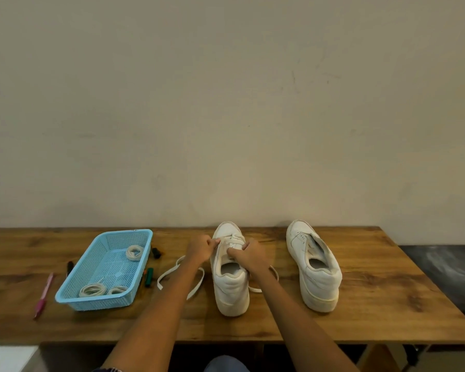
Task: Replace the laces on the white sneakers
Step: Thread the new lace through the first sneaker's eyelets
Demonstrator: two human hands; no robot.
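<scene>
A wooden worktop [360,326] runs across the lower third of the frame, its far edge against a plain beige wall [226,103] that fills everything above; the wall carries faint scuffs at upper right. At right of the worktop a dark surface [446,269] shows, too blurred to name. Two white sneakers stand toes to the wall: the laced one [231,288] at lower centre and the other [317,277] to its right, well apart, its tongue loose and no lace visible in it. The left hand [200,249] pinches the lace [230,238] at the left side of the centre sneaker's eyelets; the right hand [249,255] curls over the tongue and grips the lace there, hiding the lower eyelets. Loose lace ends [169,275] loop on the worktop left of that sneaker, partly under the left forearm, and another loop peeks out at its right beneath the right wrist. At lower left sits a blue basket [97,303] holding three coiled laces [134,252]. A pink pen [44,295] lies left of it; a dark marker [69,267] is half hidden behind its left wall, a green one [148,276] and a black one [156,252] lie along its right wall. Below the worktop's near edge, a blue knee [226,365] and a pale block at bottom left are cut off.
</scene>
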